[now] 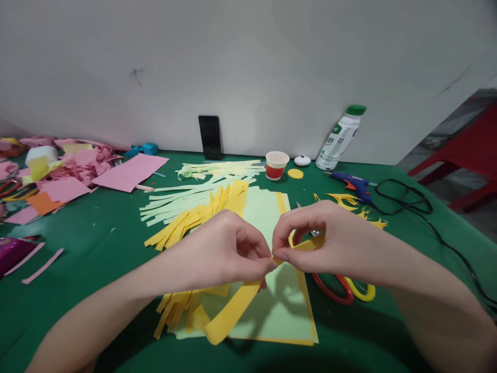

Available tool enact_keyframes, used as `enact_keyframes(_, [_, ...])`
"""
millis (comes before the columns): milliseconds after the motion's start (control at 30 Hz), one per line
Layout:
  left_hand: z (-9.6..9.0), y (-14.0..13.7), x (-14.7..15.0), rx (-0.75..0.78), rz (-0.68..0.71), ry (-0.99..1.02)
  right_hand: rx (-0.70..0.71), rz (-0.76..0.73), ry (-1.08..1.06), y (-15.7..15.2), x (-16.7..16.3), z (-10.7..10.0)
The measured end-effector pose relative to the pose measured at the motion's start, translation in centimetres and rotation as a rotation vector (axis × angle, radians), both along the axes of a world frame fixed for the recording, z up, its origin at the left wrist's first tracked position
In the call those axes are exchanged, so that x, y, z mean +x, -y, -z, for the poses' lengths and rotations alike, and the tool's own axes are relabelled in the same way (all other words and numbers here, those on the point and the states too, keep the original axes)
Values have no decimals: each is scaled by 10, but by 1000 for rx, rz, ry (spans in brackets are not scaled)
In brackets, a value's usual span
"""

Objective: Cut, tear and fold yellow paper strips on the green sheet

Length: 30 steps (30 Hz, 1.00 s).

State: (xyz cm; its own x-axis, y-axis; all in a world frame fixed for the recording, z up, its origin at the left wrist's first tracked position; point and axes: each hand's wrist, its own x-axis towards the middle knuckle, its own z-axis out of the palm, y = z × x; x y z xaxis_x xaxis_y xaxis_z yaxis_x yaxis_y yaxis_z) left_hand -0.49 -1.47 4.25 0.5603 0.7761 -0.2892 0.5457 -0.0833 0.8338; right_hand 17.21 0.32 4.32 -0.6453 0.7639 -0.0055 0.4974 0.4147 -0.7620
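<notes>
My left hand (236, 254) pinches a yellow paper strip (235, 313), whose wide end curls down toward me. Fingertip to fingertip with it, my right hand (314, 235) grips the same strip, and part of the strip shows inside its curled fingers. Under both hands lies a stack of pale green paper sheets (287, 311) with yellow edges showing. Fringed yellow paper strips (194, 215) fan out to the left of the stack, and pale green strips (171, 204) lie behind them. Scissors with red and yellow handles (336, 290) rest partly beneath my right hand.
Along the wall stand a phone (210, 137), a paper cup (276, 166) and a leaning bottle (341, 137). A blue glue gun (355, 186) with a black cord (438, 233) lies at right. Pink paper (132, 173) and scraps cover the left. Beyond the table is a red chair (462, 150).
</notes>
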Motion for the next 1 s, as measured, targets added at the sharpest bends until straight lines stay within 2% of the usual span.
enact_keyframes(233, [1,0,1,-24,-4,-26,-76,-66,-3,-2,-2,3])
enact_keyframes(400, [-7,0,5,-175,-35,-27,-255,-125,18,-7,5,1])
enact_keyframes(533, [-6,-1,2,-209,-51,45,-359,-84,88,-11,16,-5])
enact_keyframes(800, [1,-2,-2,-172,-55,71,-319,-18,234,-17,41,-12])
enact_keyframes(900, [0,-2,-1,-156,-44,67,-239,22,223,-21,49,-16])
enact_keyframes(1000, [-1,-2,0,-135,-37,42,-106,129,162,-22,49,-18])
